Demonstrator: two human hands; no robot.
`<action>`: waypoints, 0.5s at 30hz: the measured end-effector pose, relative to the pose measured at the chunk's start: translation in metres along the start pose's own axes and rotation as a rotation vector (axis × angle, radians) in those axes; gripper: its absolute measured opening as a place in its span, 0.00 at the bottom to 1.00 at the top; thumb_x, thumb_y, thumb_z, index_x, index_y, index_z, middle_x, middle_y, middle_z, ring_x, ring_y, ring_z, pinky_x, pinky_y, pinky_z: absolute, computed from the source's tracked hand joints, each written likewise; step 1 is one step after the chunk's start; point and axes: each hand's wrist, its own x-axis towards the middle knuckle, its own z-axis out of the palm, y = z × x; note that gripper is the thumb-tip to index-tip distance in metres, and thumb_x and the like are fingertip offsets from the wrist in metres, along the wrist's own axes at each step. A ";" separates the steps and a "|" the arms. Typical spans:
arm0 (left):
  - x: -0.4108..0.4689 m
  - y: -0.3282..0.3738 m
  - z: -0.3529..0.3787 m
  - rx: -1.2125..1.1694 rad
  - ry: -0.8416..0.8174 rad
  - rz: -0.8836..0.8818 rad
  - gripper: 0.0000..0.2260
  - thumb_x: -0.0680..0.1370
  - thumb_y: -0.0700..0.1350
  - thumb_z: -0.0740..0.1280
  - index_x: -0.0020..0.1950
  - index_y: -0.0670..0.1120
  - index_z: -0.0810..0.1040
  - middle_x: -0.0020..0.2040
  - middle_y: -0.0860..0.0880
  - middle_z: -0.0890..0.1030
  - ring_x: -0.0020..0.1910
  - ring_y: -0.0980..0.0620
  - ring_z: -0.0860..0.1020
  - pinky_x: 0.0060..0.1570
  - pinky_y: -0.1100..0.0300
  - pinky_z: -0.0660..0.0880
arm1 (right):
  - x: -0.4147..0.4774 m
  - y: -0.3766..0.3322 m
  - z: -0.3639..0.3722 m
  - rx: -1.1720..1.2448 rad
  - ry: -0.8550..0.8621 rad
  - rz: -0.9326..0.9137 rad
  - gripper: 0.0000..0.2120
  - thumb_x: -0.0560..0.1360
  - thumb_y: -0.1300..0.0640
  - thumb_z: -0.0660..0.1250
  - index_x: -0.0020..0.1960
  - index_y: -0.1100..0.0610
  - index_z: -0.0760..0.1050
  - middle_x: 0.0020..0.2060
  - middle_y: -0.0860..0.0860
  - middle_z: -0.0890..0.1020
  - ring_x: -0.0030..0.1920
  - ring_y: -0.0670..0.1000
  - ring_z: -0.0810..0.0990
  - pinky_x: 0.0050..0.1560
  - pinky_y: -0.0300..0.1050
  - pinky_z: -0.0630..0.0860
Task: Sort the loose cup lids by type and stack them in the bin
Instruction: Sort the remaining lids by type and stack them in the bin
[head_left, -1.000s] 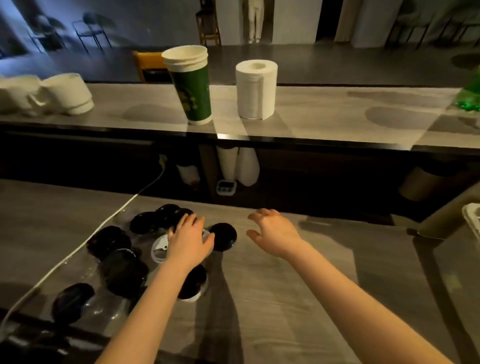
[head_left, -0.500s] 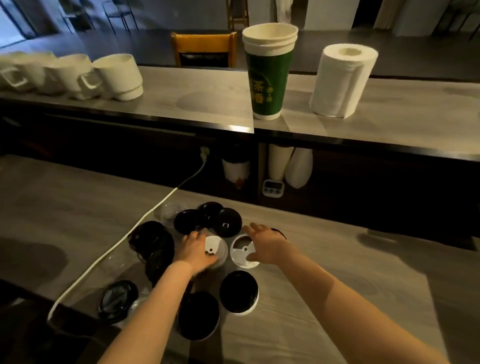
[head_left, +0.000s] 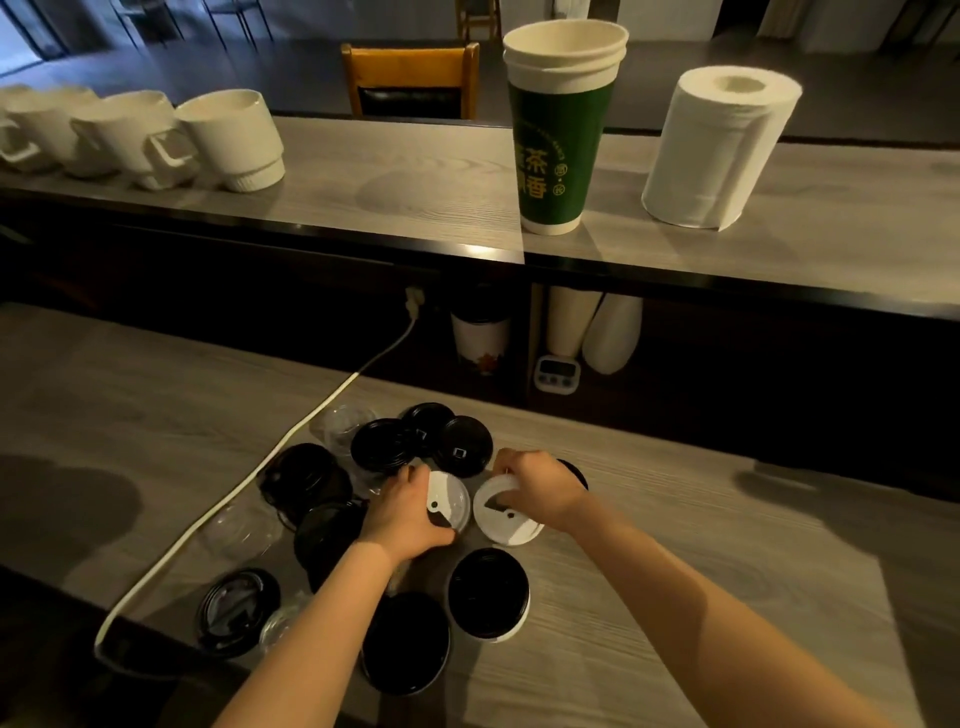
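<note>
Wood-grain counter (head_left: 727, 597), black lids (head_left: 487, 592), white cable (head_left: 218, 519)

Dim room; wooden chair (head_left: 410, 78) behind raised grey counter (head_left: 363, 192).

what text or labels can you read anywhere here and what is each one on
"茶" and "香": yellow print on the green paper cup; the characters to their left curve out of view.
Arched line and two round seals on the same cup: too small to read.
Digital timer: display too dark to read.
Black lids, white lids: no text to read.
</note>
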 end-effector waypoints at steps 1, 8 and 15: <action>-0.003 0.001 -0.002 -0.040 0.016 0.007 0.33 0.66 0.53 0.74 0.66 0.47 0.63 0.66 0.46 0.66 0.65 0.44 0.67 0.58 0.52 0.71 | -0.001 0.000 -0.004 0.081 0.054 -0.003 0.13 0.73 0.58 0.69 0.56 0.56 0.74 0.52 0.54 0.80 0.54 0.55 0.79 0.53 0.50 0.77; -0.016 0.026 -0.032 -0.136 0.154 0.067 0.41 0.69 0.53 0.73 0.75 0.49 0.54 0.73 0.48 0.56 0.72 0.46 0.57 0.68 0.51 0.63 | -0.013 -0.015 -0.050 0.682 0.348 0.082 0.09 0.74 0.65 0.64 0.52 0.55 0.73 0.40 0.47 0.74 0.40 0.46 0.74 0.36 0.36 0.70; -0.045 0.066 -0.049 -0.441 0.270 0.226 0.49 0.66 0.50 0.77 0.77 0.50 0.47 0.72 0.48 0.59 0.72 0.49 0.58 0.67 0.54 0.62 | -0.026 -0.041 -0.068 0.963 0.218 0.071 0.21 0.64 0.49 0.60 0.56 0.53 0.72 0.44 0.51 0.76 0.44 0.50 0.74 0.43 0.43 0.70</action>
